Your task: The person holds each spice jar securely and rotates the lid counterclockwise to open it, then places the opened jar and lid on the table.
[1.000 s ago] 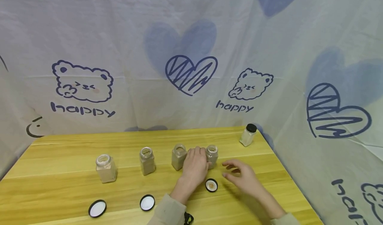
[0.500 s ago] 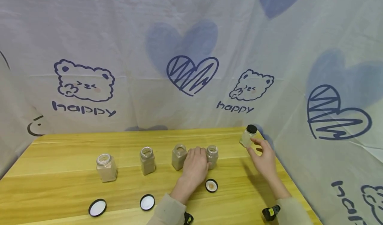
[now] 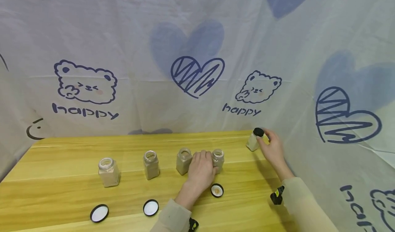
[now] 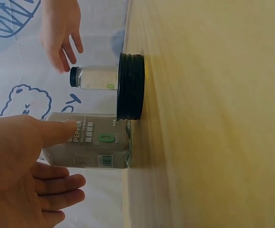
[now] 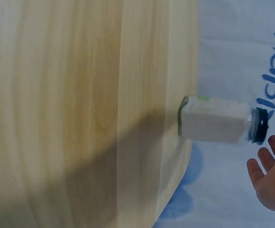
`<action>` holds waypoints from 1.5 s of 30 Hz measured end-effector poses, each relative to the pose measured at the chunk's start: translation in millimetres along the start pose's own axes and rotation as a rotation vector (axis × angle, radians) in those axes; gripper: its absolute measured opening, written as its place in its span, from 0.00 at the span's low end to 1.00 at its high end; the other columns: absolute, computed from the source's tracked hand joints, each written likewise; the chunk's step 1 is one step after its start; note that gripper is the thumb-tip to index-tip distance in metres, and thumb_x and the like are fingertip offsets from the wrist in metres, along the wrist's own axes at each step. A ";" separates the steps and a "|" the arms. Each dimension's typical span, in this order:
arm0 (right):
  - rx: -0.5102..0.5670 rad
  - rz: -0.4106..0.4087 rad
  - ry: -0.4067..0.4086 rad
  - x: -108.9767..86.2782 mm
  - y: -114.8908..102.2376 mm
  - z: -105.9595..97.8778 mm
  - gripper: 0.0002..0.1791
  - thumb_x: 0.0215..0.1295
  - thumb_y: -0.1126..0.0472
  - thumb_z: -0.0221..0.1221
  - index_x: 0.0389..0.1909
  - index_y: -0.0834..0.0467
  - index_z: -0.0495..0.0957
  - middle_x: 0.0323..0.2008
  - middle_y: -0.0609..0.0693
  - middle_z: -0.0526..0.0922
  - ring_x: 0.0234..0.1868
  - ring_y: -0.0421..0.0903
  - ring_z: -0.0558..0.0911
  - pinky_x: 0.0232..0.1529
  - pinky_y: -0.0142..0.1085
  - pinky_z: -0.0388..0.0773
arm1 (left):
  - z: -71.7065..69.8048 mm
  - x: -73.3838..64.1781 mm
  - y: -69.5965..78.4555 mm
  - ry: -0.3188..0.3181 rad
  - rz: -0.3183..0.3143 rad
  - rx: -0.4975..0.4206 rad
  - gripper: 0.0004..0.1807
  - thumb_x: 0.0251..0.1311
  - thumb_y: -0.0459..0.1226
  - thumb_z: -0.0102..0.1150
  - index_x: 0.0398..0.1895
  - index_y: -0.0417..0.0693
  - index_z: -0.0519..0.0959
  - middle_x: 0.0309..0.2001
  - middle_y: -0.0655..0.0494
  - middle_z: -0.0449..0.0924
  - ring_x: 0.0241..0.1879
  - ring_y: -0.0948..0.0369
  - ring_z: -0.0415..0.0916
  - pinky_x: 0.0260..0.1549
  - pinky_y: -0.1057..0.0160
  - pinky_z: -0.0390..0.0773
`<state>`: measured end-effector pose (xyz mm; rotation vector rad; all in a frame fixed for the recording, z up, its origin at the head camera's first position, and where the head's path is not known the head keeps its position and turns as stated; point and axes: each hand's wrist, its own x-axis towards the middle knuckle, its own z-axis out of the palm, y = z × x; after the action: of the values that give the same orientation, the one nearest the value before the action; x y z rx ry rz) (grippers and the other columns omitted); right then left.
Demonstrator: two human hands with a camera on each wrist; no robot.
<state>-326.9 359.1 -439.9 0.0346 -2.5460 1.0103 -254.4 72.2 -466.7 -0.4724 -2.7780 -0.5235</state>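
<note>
My left hand (image 3: pixel 201 168) is at a glass pepper jar (image 3: pixel 218 160) with no cap on, its thumb laid across the jar's side; in the left wrist view the label on this jar (image 4: pixel 97 142) reads PEPPER, and the other fingers extend beside it. At the table's back right corner stands a jar of pale powder (image 3: pixel 253 142) topped by a black cap (image 3: pixel 258 132). My right hand (image 3: pixel 273 149) is right at that cap, thumb and fingers spread around it. In the right wrist view the fingertips (image 5: pixel 265 159) are close to the cap, apart from one another.
Three more uncapped jars stand in a row leftward: one beside my left hand (image 3: pixel 184 161), a second jar (image 3: pixel 151 165) and a third jar (image 3: pixel 109 173). Black-rimmed lids lie upturned in front: a right lid (image 3: pixel 217 190), middle lid (image 3: pixel 151 208) and left lid (image 3: pixel 99 213). A printed cloth (image 3: pixel 139 53) hangs behind.
My right hand has moved right and back from beside the pepper jar, reaching the capped jar's side and then rising to its cap. The left hand has stayed put.
</note>
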 end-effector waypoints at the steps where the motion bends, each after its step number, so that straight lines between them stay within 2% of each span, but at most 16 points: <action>1: -0.005 0.001 -0.010 3.0 1.4 0.8 0.29 0.77 0.57 0.58 0.72 0.68 0.68 0.69 0.70 0.70 0.69 0.67 0.70 0.69 0.60 0.69 | 0.1 0.3 0.3 0.009 0.004 -0.002 0.30 0.66 0.49 0.70 0.59 0.35 0.75 0.49 0.45 0.78 0.56 0.49 0.76 0.68 0.51 0.71; 5: -0.037 0.008 -0.032 13.8 7.0 2.2 0.30 0.78 0.55 0.57 0.72 0.69 0.68 0.70 0.71 0.68 0.68 0.69 0.71 0.68 0.62 0.69 | 1.1 0.9 1.0 0.064 0.030 0.015 0.33 0.64 0.50 0.71 0.60 0.34 0.74 0.50 0.44 0.78 0.55 0.49 0.77 0.66 0.51 0.72; 10: -0.087 -0.014 -0.055 23.1 12.5 2.6 0.30 0.79 0.54 0.56 0.71 0.70 0.68 0.69 0.71 0.69 0.65 0.69 0.73 0.64 0.62 0.73 | 0.7 1.4 1.2 0.125 0.045 0.019 0.37 0.67 0.54 0.67 0.63 0.31 0.73 0.54 0.41 0.77 0.57 0.46 0.76 0.67 0.49 0.72; 14: -0.111 -0.012 -0.094 27.7 15.1 3.2 0.31 0.80 0.52 0.55 0.72 0.69 0.68 0.68 0.71 0.70 0.64 0.67 0.74 0.62 0.61 0.76 | -5.4 2.8 1.1 0.183 0.037 -0.047 0.40 0.71 0.55 0.61 0.68 0.29 0.69 0.60 0.37 0.75 0.63 0.43 0.73 0.72 0.46 0.67; 18: -0.088 -0.013 -0.131 30.4 16.2 3.0 0.32 0.80 0.50 0.55 0.72 0.69 0.68 0.66 0.71 0.71 0.63 0.68 0.74 0.61 0.60 0.77 | -16.6 5.0 3.2 0.259 0.025 -0.119 0.40 0.73 0.56 0.57 0.72 0.32 0.65 0.66 0.38 0.71 0.67 0.44 0.70 0.75 0.47 0.61; 23: -0.031 -0.001 -0.147 32.1 18.0 -0.3 0.31 0.80 0.52 0.56 0.72 0.69 0.68 0.65 0.72 0.72 0.63 0.68 0.75 0.62 0.60 0.75 | -30.4 8.1 18.2 0.304 0.070 -0.171 0.41 0.73 0.55 0.57 0.74 0.32 0.62 0.69 0.39 0.68 0.68 0.45 0.68 0.75 0.48 0.61; 27: -0.011 0.013 -0.155 30.3 19.7 -3.5 0.30 0.80 0.53 0.56 0.72 0.70 0.68 0.65 0.72 0.72 0.63 0.68 0.75 0.63 0.60 0.74 | -33.4 13.5 38.8 0.288 0.093 -0.174 0.43 0.72 0.54 0.59 0.76 0.32 0.60 0.71 0.40 0.67 0.71 0.47 0.66 0.74 0.52 0.64; 31: 0.006 0.008 -0.144 26.4 19.6 -2.2 0.29 0.78 0.55 0.58 0.71 0.70 0.69 0.64 0.72 0.74 0.62 0.68 0.76 0.63 0.60 0.75 | -27.8 19.5 60.6 0.264 0.083 -0.196 0.44 0.71 0.55 0.60 0.77 0.34 0.60 0.73 0.42 0.66 0.73 0.49 0.65 0.74 0.54 0.66; 37: 0.071 0.002 -0.135 16.0 15.9 1.9 0.28 0.77 0.57 0.61 0.70 0.70 0.71 0.65 0.71 0.75 0.62 0.68 0.78 0.61 0.58 0.78 | -6.9 22.3 85.7 0.186 0.046 -0.263 0.44 0.71 0.54 0.61 0.77 0.35 0.59 0.74 0.43 0.65 0.73 0.50 0.64 0.74 0.55 0.65; 42: 0.058 -0.011 -0.128 1.8 10.5 1.9 0.29 0.76 0.57 0.62 0.70 0.70 0.71 0.65 0.70 0.75 0.62 0.67 0.79 0.61 0.57 0.79 | 11.3 17.9 98.6 0.108 -0.016 -0.328 0.43 0.71 0.53 0.62 0.77 0.37 0.60 0.74 0.43 0.66 0.73 0.50 0.65 0.72 0.54 0.68; 45: 0.069 -0.015 -0.114 -9.4 8.0 0.8 0.28 0.74 0.57 0.64 0.68 0.69 0.73 0.63 0.69 0.77 0.60 0.65 0.81 0.59 0.55 0.81 | 21.8 14.9 104.9 0.079 -0.040 -0.332 0.42 0.70 0.53 0.63 0.76 0.37 0.62 0.72 0.43 0.68 0.72 0.49 0.67 0.71 0.54 0.70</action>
<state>-320.0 363.4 -449.2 0.1337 -2.6081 1.1197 -234.3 177.2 -449.7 -0.4545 -2.6365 -0.9983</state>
